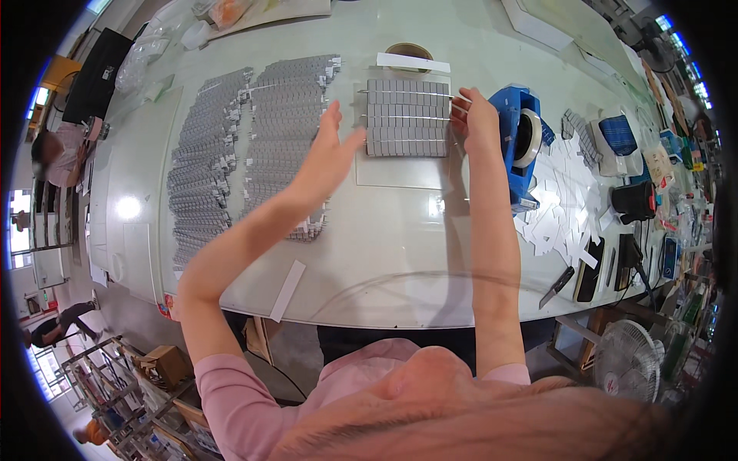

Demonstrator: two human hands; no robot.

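A block of small grey rectangular pieces (407, 107) lies in rows in front of me, with thin light rods running across it and poking out at its sides. My left hand (332, 150) is at the block's left edge, fingers stretched up and apart, thumb near the edge. On the opposite side, the bent fingers of my right hand (478, 115) close around the end of an upper rod; their tips are partly hidden. A white strip (413, 62) lies just beyond the block, over a brown tape roll (410, 52).
Two long stacks of grey pieces (206, 161) lie to the left. Right of my right hand stands a blue tape dispenser (513, 138), beside scattered white paper strips (565, 200). A utility knife (556, 287) and a phone (590, 269) lie near the front edge.
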